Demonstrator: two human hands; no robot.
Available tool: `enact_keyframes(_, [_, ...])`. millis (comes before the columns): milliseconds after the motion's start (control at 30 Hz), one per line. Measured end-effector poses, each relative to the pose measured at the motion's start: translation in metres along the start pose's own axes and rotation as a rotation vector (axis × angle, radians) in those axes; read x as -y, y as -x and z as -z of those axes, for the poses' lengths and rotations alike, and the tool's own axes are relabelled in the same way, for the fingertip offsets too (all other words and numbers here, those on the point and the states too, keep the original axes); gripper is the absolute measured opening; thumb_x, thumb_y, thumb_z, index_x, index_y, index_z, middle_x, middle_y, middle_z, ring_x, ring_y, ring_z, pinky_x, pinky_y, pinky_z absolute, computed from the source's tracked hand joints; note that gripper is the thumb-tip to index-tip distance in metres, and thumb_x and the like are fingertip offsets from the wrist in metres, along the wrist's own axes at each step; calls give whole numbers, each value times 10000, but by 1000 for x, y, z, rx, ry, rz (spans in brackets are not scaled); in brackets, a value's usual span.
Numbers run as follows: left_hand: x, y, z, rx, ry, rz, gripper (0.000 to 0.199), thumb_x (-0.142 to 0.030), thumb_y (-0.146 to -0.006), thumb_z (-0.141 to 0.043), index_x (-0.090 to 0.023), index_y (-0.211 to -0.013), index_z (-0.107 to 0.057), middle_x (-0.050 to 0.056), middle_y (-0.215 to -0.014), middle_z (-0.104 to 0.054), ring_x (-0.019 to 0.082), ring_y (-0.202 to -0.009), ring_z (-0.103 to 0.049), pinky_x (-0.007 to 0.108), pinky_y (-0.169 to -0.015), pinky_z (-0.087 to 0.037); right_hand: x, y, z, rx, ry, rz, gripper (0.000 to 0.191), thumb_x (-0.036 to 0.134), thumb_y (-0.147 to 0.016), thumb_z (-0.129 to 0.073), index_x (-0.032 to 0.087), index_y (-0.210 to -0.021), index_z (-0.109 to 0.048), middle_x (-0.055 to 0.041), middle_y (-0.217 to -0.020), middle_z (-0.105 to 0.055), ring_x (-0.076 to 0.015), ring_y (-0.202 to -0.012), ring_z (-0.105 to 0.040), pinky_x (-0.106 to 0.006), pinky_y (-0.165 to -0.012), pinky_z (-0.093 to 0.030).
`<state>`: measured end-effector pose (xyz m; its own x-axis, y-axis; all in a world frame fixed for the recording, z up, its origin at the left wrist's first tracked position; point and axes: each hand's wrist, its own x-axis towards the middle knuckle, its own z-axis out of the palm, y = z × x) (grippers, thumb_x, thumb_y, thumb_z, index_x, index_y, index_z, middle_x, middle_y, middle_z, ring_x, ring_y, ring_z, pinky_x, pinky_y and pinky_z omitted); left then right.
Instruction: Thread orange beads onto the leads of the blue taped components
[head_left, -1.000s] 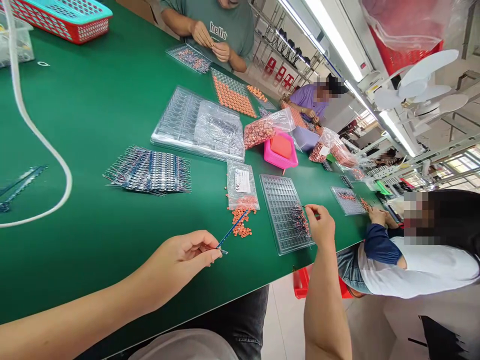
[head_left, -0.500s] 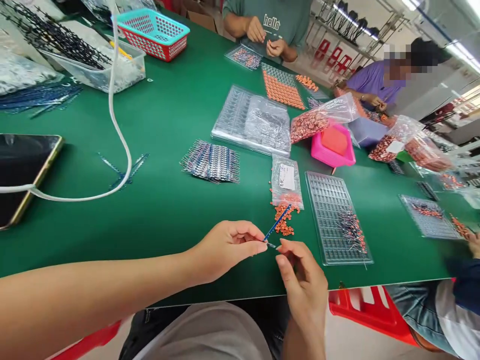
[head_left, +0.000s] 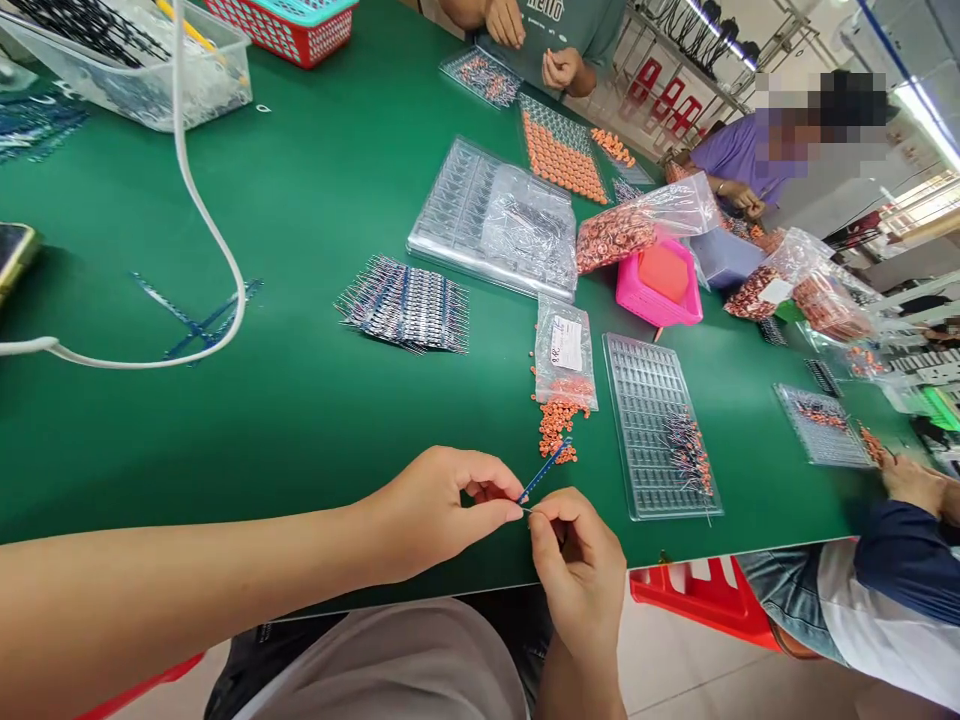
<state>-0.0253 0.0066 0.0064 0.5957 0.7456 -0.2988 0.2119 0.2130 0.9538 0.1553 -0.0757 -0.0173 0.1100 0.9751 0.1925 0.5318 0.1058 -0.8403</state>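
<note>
My left hand (head_left: 450, 510) pinches a thin blue strip (head_left: 545, 470) between thumb and fingers; its free end points up and right over a pile of small orange beads (head_left: 555, 425). Close beside it, my right hand (head_left: 577, 560) has thumb and forefinger pressed together at a small piece by the strip's lower end, too small to make out. The beads lie at the mouth of a clear labelled bag (head_left: 566, 355). To the right is a clear slotted tray (head_left: 637, 430) with a bunch of orange-tipped wired parts (head_left: 688, 455). A stack of blue-and-white strips (head_left: 409, 305) lies further left.
A white cable (head_left: 202, 215) curves across the green table (head_left: 300, 430) near a phone (head_left: 15, 255). Clear trays (head_left: 457, 210), a pink basket (head_left: 656, 300) and bead bags (head_left: 622, 235) stand further back. Two people sit across; another person's hands (head_left: 919, 485) are at right.
The fingertips of my right hand have come closer to those of my left hand, closing on the small piece. The whole view has shifted, so things at the left have moved toward the edge.
</note>
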Motion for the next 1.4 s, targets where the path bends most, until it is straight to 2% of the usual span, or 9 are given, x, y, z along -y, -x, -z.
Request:
enact_keyframes(133, [1,0,0,9,-59,-5,202,-344,-859,-626,-176,-832,-734,0,-743,-693,163,-716,-600,263,-688,-463,-5,1,12,26,54,44,99,201,-932,-604,219,-861,-670,-2,-762,-667,-141,-666,-610,-248,-570,-456])
enact_keyframes(300, [-1,-1,2,1,-72,-32,220,-376,-891,-591,-186,-833,-686,0,-758,-686,164,-716,-605,263,-685,-465,-23,-13,32,-166,335,-51,157,298,-954,-603,220,-1030,-716,-48,-927,-714,-173,-757,-652,-292,-668,-519])
enact_keyframes(400, [-2,-1,2,-13,-65,-35,227,-387,-894,-582,-188,-825,-667,5,-778,-680,165,-724,-603,265,-682,-467,-32,-22,33,-177,464,-24,205,309,-962,-581,205,-1082,-710,-56,-934,-689,-166,-731,-629,-308,-697,-524])
enact_keyframes(633, [-1,-2,2,-20,-10,7,209,-381,-870,-585,-189,-831,-660,8,-773,-662,173,-723,-597,279,-682,-476,-35,-35,28,-120,553,26,186,292,-980,-531,209,-1003,-696,-39,-909,-656,-136,-656,-554,-291,-653,-478])
enact_keyframes(800, [1,-2,2,-17,17,25,203,-383,-862,-580,-191,-850,-644,22,-802,-670,188,-749,-619,305,-713,-506,-33,-45,36,-21,571,-15,126,275,-949,-566,215,-899,-666,-4,-842,-631,-125,-613,-514,-279,-620,-435])
enact_keyframes(900, [1,-3,1,-15,40,33,198,-377,-864,-572,-189,-846,-633,39,-834,-685,197,-771,-634,322,-731,-523,-34,-45,37,-17,592,-32,108,272,-919,-595,213,-845,-647,3,-806,-619,-126,-598,-502,-283,-610,-420])
enact_keyframes(1033, [-1,-3,1,-19,112,56,170,-358,-866,-581,-196,-818,-593,81,-984,-740,205,-813,-654,355,-776,-547,-27,-34,31,-41,534,-34,94,256,-893,-625,218,-807,-635,15,-758,-604,-120,-570,-491,-275,-566,-406])
enact_keyframes(1200, [0,-2,1,-1,280,64,146,-326,-843,-633,-203,-802,-565,90,-1095,-762,225,-952,-694,374,-867,-554,-9,-16,7,-100,297,44,93,206,-909,-614,226,-818,-614,13,-762,-611,-123,-598,-530,-260,-550,-436])
enact_keyframes(1400, [3,-5,2,52,536,68,158,-272,-841,-673,-190,-772,-556,76,-1038,-776,187,-949,-706,343,-908,-552,-8,-9,-10,-177,264,205,102,146,-912,-653,245,-936,-654,-14,-840,-662,-152,-723,-624,-273,-598,-486])
